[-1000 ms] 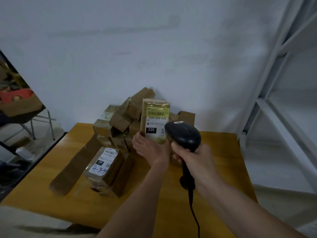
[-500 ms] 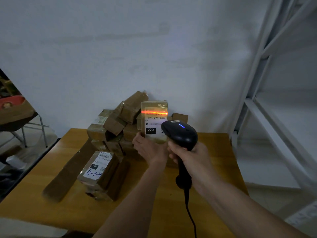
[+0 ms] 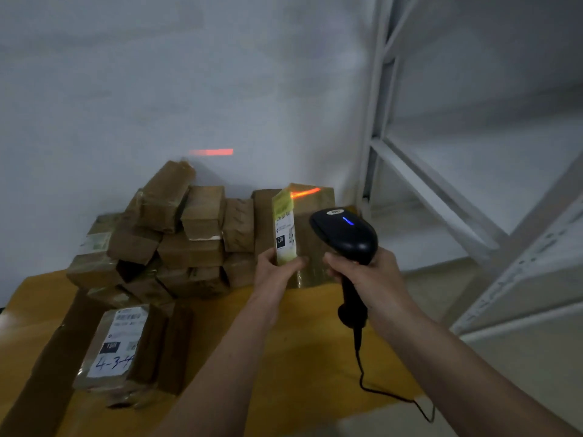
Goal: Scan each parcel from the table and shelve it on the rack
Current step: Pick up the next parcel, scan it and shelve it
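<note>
A plain pale wall (image 3: 189, 74) stands behind a yellow wooden table (image 3: 309, 342), and a white metal rack (image 3: 441, 190) rises at the right with bare shelves. On the wall a short red bar of scanner light (image 3: 211, 152) glows above a heap of brown cardboard boxes (image 3: 189, 241) stacked against the wall at the back of the table. Nearer the front left lies a flat box with a white label (image 3: 116, 342) bearing handwritten blue figures, and beside it a long brown strip of cardboard (image 3: 41, 373) lies slantwise. The left hand (image 3: 277, 272) grips the lower end of a parcel (image 3: 285, 228), fingers and thumb curled round it, holding it upright above the back of the table with its labelled face turned edge-on toward the camera; the label shows a black patch marked 220. A streak of red light (image 3: 304, 193) falls across the parcel's top and onto a taller brown box (image 3: 315, 234) just behind it. The right hand (image 3: 369, 272) is wrapped round the handle of a black barcode scanner (image 3: 344, 234), whose head sits just right of the parcel with a small blue lamp lit on top. Its cable (image 3: 378, 392) trails down over the table's front edge.
</note>
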A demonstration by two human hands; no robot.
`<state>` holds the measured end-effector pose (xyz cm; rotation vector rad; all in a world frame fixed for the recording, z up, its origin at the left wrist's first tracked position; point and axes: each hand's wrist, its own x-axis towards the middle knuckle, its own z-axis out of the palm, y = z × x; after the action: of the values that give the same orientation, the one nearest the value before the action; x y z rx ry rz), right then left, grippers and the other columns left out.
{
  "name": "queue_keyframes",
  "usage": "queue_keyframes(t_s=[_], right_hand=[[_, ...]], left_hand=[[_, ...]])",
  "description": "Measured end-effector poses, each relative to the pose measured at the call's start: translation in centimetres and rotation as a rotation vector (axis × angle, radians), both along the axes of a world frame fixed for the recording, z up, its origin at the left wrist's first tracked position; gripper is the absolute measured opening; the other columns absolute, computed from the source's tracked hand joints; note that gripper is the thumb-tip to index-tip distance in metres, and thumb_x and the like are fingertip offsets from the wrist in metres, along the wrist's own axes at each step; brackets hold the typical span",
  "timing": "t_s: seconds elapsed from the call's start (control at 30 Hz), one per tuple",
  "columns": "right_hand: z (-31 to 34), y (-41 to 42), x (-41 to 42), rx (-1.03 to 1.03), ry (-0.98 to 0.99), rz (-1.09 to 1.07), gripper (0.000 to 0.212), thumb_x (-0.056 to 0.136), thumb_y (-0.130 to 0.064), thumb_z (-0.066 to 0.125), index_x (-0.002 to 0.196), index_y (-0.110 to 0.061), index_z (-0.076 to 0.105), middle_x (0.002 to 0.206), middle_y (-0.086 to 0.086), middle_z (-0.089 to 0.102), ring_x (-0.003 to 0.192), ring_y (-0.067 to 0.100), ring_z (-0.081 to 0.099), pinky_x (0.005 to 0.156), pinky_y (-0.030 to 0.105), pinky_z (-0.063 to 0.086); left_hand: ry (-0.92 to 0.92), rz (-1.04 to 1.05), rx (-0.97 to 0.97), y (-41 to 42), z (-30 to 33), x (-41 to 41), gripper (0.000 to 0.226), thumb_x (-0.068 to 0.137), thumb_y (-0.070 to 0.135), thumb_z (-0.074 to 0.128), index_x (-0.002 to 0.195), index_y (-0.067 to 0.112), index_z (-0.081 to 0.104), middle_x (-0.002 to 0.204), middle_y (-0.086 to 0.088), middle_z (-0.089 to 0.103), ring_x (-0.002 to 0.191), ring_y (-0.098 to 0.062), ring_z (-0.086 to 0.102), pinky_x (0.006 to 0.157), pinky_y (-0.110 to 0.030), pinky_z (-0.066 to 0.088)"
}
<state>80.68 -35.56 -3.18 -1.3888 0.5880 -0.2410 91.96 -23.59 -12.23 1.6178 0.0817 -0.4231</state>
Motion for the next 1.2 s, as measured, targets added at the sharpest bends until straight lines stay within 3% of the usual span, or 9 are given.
queue_keyframes(t_s=[0.2,0.3,0.37,0.53,0.7,0.87,1.2], right_hand=[[-1.6,-1.5,-3.5,-0.004,0.051,-0.145,0.014,0.08,-0.01,0.074,0.091,-0.015,0.068,0.079,0.006,0.071,0.083,0.021,0.069,0.076,0.03,0.053],[-2.1,-2.5,-5.9,-0.007,0.054,-0.198,0.01,0.08,-0.01,0.074,0.086,-0.015,0.069,0.081,0.01,0.072,0.086,0.025,0.069,0.082,0.036,0.055],[-2.3,-3.3,-7.6,0.013,0.052,-0.22,0.01,0.08,-0.01,0.074,0.083,-0.017,0.068,0.081,0.009,0.071,0.088,0.026,0.069,0.089,0.041,0.054],[-2.7,-6.3,-13.9,0.024,0.059,-0.27,0.009,0.077,-0.011,0.076,0.081,-0.015,0.07,0.077,0.009,0.072,0.083,0.026,0.07,0.084,0.041,0.055],[-2.9,-10.1,-22.7,0.033,0.068,-0.337,0.01,0.077,-0.009,0.076,0.084,-0.014,0.07,0.07,0.006,0.07,0.075,0.021,0.069,0.074,0.035,0.054],[-2.5,-13.9,-30.7,0.027,0.031,-0.396,0.012,0.078,-0.007,0.075,0.085,-0.013,0.069,0.069,0.004,0.069,0.067,0.015,0.066,0.063,0.026,0.053],[-1.2,-22.9,-41.0,0.057,-0.052,-0.563,0.011,0.078,-0.005,0.074,0.087,-0.008,0.069,0.076,0.012,0.069,0.071,0.02,0.065,0.072,0.033,0.053]], left_hand=[[0.074,-0.162,-0.03,-2.5,-1.8,-2.6,0.083,0.069,0.031,0.083,0.14,0.02,0.041,0.113,0.009,0.056,0.101,-0.008,0.055,0.077,-0.025,0.045],[0.102,-0.228,-0.055,-3.6,-2.5,-5.2,0.096,0.06,0.037,0.083,0.143,0.019,0.039,0.13,0.0,0.054,0.116,-0.02,0.052,0.101,-0.041,0.043],[0.113,-0.25,-0.055,-4.5,-2.5,-7.2,0.104,0.051,0.043,0.083,0.142,0.018,0.04,0.135,-0.002,0.051,0.122,-0.024,0.05,0.108,-0.048,0.038],[0.172,-0.327,-0.059,-7.0,-3.3,-13.0,0.113,0.037,0.051,0.086,0.138,0.019,0.045,0.133,-0.007,0.056,0.122,-0.03,0.053,0.107,-0.054,0.039],[0.251,-0.471,-0.015,-10.3,-4.9,-21.3,0.093,0.043,0.046,0.086,0.127,0.023,0.056,0.114,0.001,0.069,0.108,-0.021,0.063,0.1,-0.044,0.047],[0.227,-0.544,-0.012,-15.4,-4.9,-28.6,0.09,0.045,0.043,0.082,0.127,0.019,0.053,0.111,-0.005,0.068,0.103,-0.024,0.066,0.094,-0.045,0.051],[0.097,-0.721,-0.055,-27.6,-0.4,-35.9,0.05,0.073,0.021,0.078,0.118,0.006,0.063,0.101,-0.012,0.073,0.095,-0.029,0.07,0.078,-0.037,0.054]])
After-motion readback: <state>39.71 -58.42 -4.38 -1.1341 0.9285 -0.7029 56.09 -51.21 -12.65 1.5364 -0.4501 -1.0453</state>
